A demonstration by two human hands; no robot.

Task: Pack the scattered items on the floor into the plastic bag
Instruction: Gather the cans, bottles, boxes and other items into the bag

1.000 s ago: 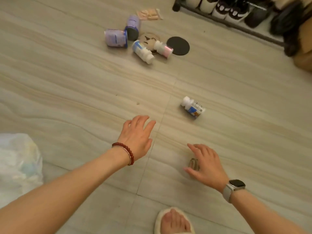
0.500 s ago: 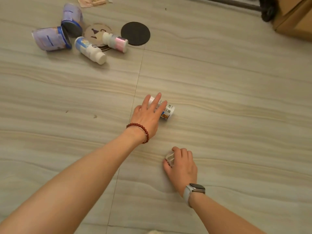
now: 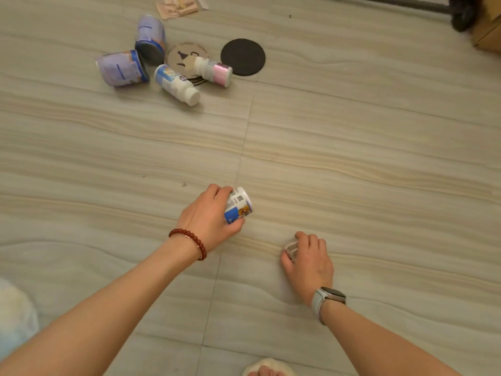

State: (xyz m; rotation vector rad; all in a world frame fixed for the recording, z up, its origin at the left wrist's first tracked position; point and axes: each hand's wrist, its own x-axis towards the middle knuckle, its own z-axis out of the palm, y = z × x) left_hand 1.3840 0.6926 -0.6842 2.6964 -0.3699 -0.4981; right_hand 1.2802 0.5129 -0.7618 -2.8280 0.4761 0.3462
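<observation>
Gripping a small white bottle [image 3: 238, 204] with a blue label, the left hand [image 3: 210, 218] curls its fingers over the top and its thumb underneath, at the middle of the tiled floor [image 3: 352, 158]; a red bead bracelet [image 3: 189, 241] circles that wrist. Just to the right and nearer the person, the right hand [image 3: 309, 260] has its fingers bent round a small clear object [image 3: 290, 248] resting on the floor; what the object is cannot be told. A grey watch [image 3: 326, 299] sits on the right wrist.

Well apart from both hands, toward the far left, lies a cluster: two lavender tins [image 3: 123, 67] on their sides, a white bottle with a blue and white label [image 3: 176, 84], and a pink-labelled bottle [image 3: 214, 71] lying partly over a round cardboard disc [image 3: 184, 57]. A black disc [image 3: 242, 57] lies just beside them on the right, and a beige packet [image 3: 177, 6] farther back. A pale edge of the plastic bag [image 3: 13, 321] shows at the lower left corner. A slippered foot [image 3: 268, 369] appears at the bottom edge.
</observation>
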